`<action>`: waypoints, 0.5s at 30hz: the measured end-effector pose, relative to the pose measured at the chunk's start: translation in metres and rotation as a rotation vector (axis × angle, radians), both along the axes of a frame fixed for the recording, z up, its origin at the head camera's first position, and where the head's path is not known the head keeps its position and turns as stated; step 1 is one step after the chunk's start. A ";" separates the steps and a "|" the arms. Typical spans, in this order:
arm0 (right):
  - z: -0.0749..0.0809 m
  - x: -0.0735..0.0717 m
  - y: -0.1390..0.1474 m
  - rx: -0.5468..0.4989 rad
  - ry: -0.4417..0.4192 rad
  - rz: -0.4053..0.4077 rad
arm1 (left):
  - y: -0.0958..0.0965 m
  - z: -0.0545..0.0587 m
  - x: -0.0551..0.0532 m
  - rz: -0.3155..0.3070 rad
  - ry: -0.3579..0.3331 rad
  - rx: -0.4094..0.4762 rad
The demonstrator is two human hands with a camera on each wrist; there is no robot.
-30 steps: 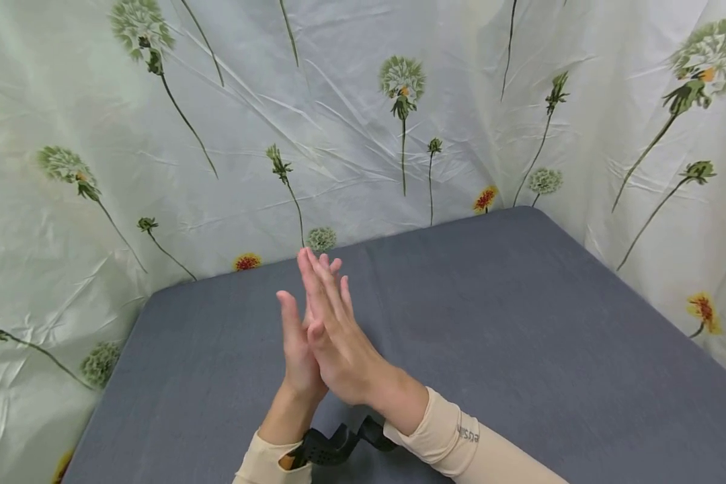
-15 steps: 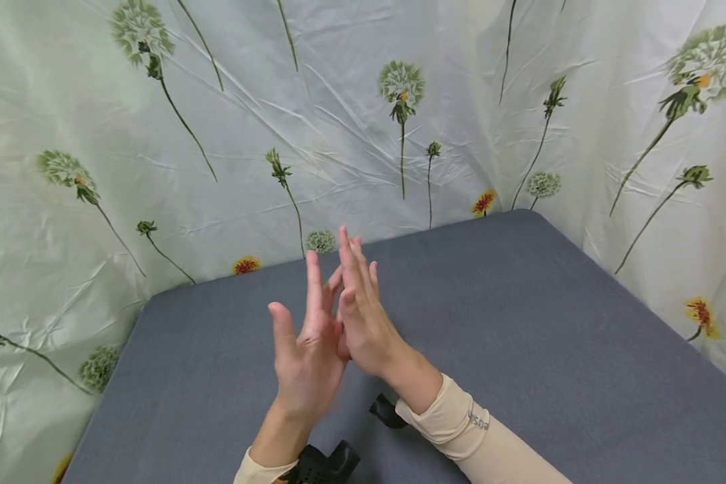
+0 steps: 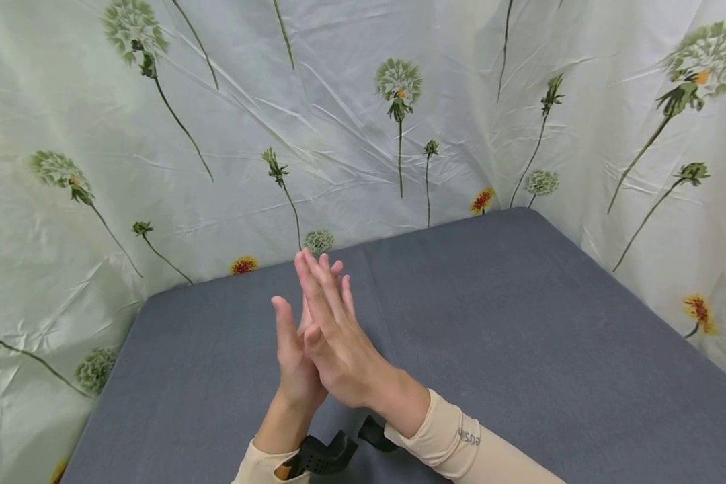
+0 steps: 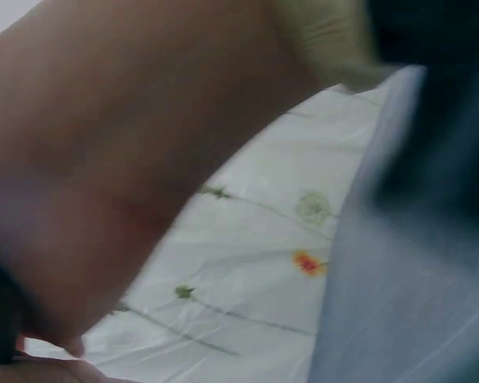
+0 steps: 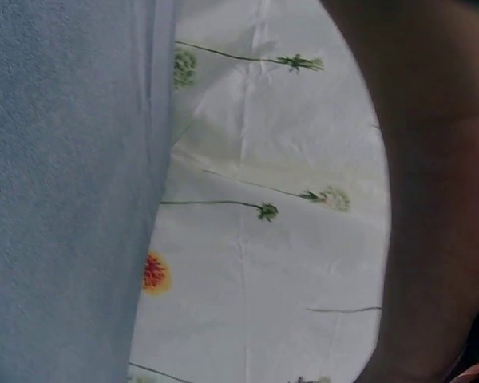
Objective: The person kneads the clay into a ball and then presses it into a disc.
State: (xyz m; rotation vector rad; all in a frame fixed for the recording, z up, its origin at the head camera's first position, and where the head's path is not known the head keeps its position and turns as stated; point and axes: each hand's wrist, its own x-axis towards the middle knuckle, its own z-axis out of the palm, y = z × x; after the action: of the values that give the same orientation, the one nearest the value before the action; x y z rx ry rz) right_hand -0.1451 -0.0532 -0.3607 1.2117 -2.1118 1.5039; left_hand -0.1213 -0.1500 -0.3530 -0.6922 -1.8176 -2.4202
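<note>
Palm to palm, my two hands meet above the table in the head view, fingers straight and pointing away from me. The right hand [image 3: 339, 349] lies in front and covers much of the left hand [image 3: 296, 366], whose thumb stands up apart on the left side. No object shows between them, though the space where the palms meet is hidden. In the left wrist view a dark, blurred stretch of skin [image 4: 120, 152] fills the upper left. Along the right side of the right wrist view runs another shaded stretch of skin [image 5: 431, 183].
A table with a dark grey-blue cloth [image 3: 490, 323] spreads under the hands. Behind and beside it hangs a white curtain [image 3: 351, 121] printed with dandelions and red-yellow flowers. Black wrist mounts [image 3: 327, 454] sit below both wrists, close to each other, at the beige sleeves [image 3: 441, 437].
Half a second ago the hands were partly apart, the left palm showing and the right hand farther right. Now the right hand has come back left against the left palm, much as one second ago.
</note>
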 end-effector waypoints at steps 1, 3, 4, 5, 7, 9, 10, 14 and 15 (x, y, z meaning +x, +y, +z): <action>0.001 -0.001 0.002 -0.007 0.004 -0.004 | 0.003 -0.002 0.000 -0.012 0.000 -0.007; 0.004 -0.004 0.007 -0.023 0.010 -0.018 | 0.008 -0.006 0.000 -0.051 -0.007 -0.010; 0.005 -0.007 0.009 -0.033 0.007 -0.024 | 0.010 -0.008 0.001 -0.078 -0.020 -0.016; 0.006 -0.009 0.012 -0.043 0.004 -0.032 | 0.011 -0.009 0.002 -0.102 -0.037 -0.025; 0.007 -0.014 0.017 -0.064 -0.014 -0.049 | 0.014 -0.010 0.003 -0.157 -0.063 -0.029; 0.007 -0.019 0.021 -0.084 -0.038 -0.062 | 0.016 -0.009 0.004 -0.188 -0.087 -0.017; 0.006 -0.021 0.022 -0.092 -0.054 -0.064 | 0.016 -0.008 0.005 -0.193 -0.091 -0.012; 0.003 -0.027 0.022 -0.097 -0.113 -0.067 | 0.012 0.001 0.005 -0.168 -0.068 0.024; 0.001 -0.027 0.021 -0.095 -0.122 -0.064 | 0.009 0.003 0.006 -0.156 -0.058 0.029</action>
State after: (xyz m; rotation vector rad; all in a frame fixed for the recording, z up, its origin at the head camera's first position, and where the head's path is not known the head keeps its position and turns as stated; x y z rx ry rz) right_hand -0.1721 -0.0321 -0.3593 1.0346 -2.1067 1.6673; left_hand -0.1155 -0.1408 -0.3501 -0.7981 -1.8097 -2.5845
